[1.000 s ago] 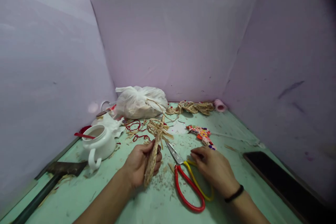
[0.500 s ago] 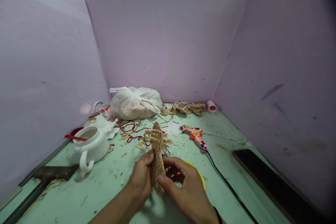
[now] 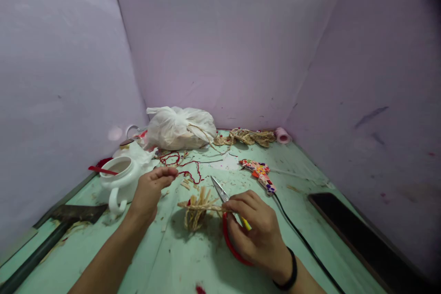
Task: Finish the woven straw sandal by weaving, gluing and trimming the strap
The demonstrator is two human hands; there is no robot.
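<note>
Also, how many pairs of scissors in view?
1. The scissors lie on the table, blades pointing away, handles partly hidden by the right hand, which holds the braided straw piece. Others could be hidden behind the white bag.

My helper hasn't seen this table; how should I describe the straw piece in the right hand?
On the green table, find the scissors partly hidden by the right hand. Just left of their red handle, that hand pinches the woven straw piece by one end. Pale stalks bunch up from it, unlike the straw bundle by the lilac back wall.
</note>
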